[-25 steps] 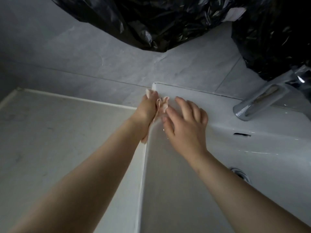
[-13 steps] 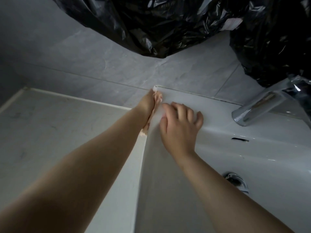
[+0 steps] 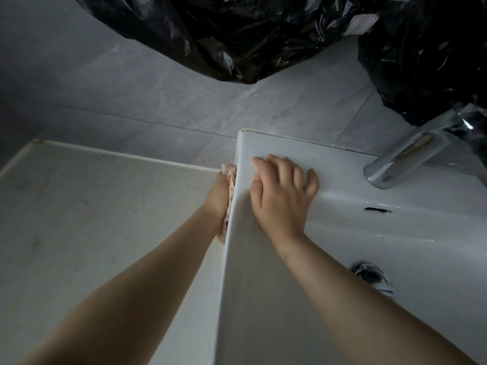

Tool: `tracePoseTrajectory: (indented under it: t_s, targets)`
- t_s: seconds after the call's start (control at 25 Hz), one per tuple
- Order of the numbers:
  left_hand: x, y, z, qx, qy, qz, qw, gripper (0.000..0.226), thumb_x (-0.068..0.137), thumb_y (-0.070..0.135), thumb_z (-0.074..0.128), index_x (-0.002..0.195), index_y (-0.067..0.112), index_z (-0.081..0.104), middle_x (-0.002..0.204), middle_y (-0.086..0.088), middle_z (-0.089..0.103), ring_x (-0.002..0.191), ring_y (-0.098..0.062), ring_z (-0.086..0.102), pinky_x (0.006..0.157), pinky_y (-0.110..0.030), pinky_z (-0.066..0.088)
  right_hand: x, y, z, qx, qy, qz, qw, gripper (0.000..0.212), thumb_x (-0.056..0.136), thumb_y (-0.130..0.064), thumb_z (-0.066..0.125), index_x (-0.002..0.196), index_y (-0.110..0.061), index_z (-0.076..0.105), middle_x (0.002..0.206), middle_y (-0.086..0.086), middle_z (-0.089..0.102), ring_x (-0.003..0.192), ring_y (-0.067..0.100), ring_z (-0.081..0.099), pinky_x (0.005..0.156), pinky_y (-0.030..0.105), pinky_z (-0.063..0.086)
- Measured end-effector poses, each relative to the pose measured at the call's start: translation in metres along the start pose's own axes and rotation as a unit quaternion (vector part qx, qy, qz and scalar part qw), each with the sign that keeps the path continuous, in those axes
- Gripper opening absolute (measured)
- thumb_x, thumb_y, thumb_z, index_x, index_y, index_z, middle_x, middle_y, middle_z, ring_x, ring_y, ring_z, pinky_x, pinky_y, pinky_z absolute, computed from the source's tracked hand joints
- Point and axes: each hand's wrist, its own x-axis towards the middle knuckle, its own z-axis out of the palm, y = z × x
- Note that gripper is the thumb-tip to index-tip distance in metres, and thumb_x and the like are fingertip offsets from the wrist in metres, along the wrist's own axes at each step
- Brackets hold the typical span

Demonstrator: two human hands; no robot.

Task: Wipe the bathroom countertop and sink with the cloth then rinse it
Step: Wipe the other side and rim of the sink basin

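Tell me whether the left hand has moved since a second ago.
Yes. The left hand, pressing the cloth, slid away from the sink's rear corner, toward the person.

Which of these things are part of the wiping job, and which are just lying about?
In the job: cloth, sink, countertop, tap, left hand pressing the cloth, right hand resting on the sink.
Just there: black plastic bags, wall tiles.

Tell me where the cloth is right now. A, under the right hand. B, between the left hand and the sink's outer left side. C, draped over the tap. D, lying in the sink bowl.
B: the cloth peeks out between the left hand and the outer side of the sink; none shows under the right hand.
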Motion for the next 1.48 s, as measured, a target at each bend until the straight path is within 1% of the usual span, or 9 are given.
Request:
tracePoseTrajectory:
  t_s: [0.2,0.32,0.44,0.56,0.64,0.84,1.0,1.24,1.48]
  targets:
    - [-0.032,0.003,0.004,-0.053,-0.003,0.083,0.995,0.024,0.101,0.023,0.031,0.088,0.026,0.049,0.06,0.013,0.06,0.049,0.005,0.058,0.05,-0.006,0.045,0.003,0.0,-0.01,0.036,-0.048,0.01,0.998,0.033,0.088,-0.029,0.042,0.111,-0.019,0.064,0.11,-0.001,0.068,0.11,0.021,0.05,0.098,0.048,0.031]
    - [-0.011,0.033,0.01,0.153,-0.001,0.172,0.973,0.027,0.1,0.011,0.03,0.119,0.014,0.05,0.114,-0.007,0.061,0.104,-0.016,0.06,0.089,-0.019,0.042,0.009,0.013,-0.026,0.101,-0.082,-0.011,0.991,0.038,0.085,-0.02,0.04,0.111,-0.006,0.065,0.102,0.008,0.07,0.1,0.03,0.063,0.089,0.043,0.044]
    - [0.012,0.051,0.017,0.467,0.074,0.182,0.862,0.046,0.1,0.022,0.027,0.144,0.011,0.027,0.153,-0.007,0.022,0.138,-0.024,0.024,0.109,-0.028,0.02,0.019,0.029,-0.034,0.165,-0.09,0.064,0.98,0.031,0.084,-0.002,0.043,0.106,0.006,0.063,0.102,0.022,0.068,0.092,0.04,0.062,0.082,0.031,0.039]
    - [-0.009,0.037,0.022,0.603,0.059,0.261,0.751,0.049,0.098,0.028,0.026,0.144,0.012,0.027,0.155,-0.008,0.019,0.143,-0.027,0.01,0.116,-0.039,0.01,0.018,0.035,-0.04,0.19,-0.119,0.064,0.972,0.032,0.083,0.005,0.043,0.11,0.007,0.061,0.108,0.025,0.064,0.1,0.044,0.058,0.085,0.028,0.034]
    - [-0.024,0.027,0.018,0.639,0.03,0.284,0.714,0.051,0.098,0.03,0.026,0.146,0.013,0.023,0.155,-0.006,0.018,0.144,-0.025,0.006,0.117,-0.038,0.006,0.017,0.037,-0.045,0.215,-0.154,0.095,0.96,0.036,0.089,0.006,0.04,0.121,0.005,0.056,0.118,0.023,0.061,0.111,0.04,0.053,0.089,0.027,0.033]
    - [0.01,0.061,0.045,0.69,0.028,0.258,0.676,0.054,0.099,0.038,0.013,0.148,0.016,0.015,0.157,-0.003,0.013,0.145,-0.021,0.007,0.117,-0.039,0.007,0.016,0.045,-0.058,0.088,-0.151,0.086,0.981,0.03,0.086,-0.013,0.043,0.104,-0.008,0.067,0.1,0.009,0.069,0.099,0.035,0.058,0.088,0.041,0.038]
    - [-0.019,0.039,0.06,0.709,-0.011,0.262,0.655,0.055,0.099,0.04,0.013,0.149,0.019,0.007,0.158,0.0,0.004,0.145,-0.019,-0.001,0.116,-0.037,0.0,0.014,0.074,-0.068,-0.011,-0.204,0.146,0.968,0.035,0.089,-0.025,0.04,0.114,-0.014,0.062,0.119,0.007,0.062,0.115,0.032,0.048,0.099,0.043,0.029]
    - [0.006,0.057,0.091,0.686,-0.014,0.26,0.679,0.053,0.099,0.04,0.012,0.149,0.021,0.012,0.158,0.002,0.008,0.145,-0.019,0.002,0.117,-0.036,0.003,-0.003,0.113,-0.083,-0.004,-0.372,0.092,0.924,0.051,0.101,-0.037,0.03,0.15,-0.032,0.015,0.161,-0.002,0.005,0.147,0.019,0.0,0.117,0.041,0.0]
    - [-0.012,0.035,0.125,0.695,-0.064,0.314,0.643,0.052,0.1,0.039,0.012,0.149,0.023,0.01,0.158,0.004,0.007,0.145,-0.017,0.002,0.116,-0.035,0.002,-0.022,0.147,-0.101,0.067,-0.246,0.07,0.964,0.04,0.083,-0.015,0.052,0.121,-0.006,0.061,0.131,0.013,0.058,0.127,0.031,0.05,0.101,0.051,0.042]
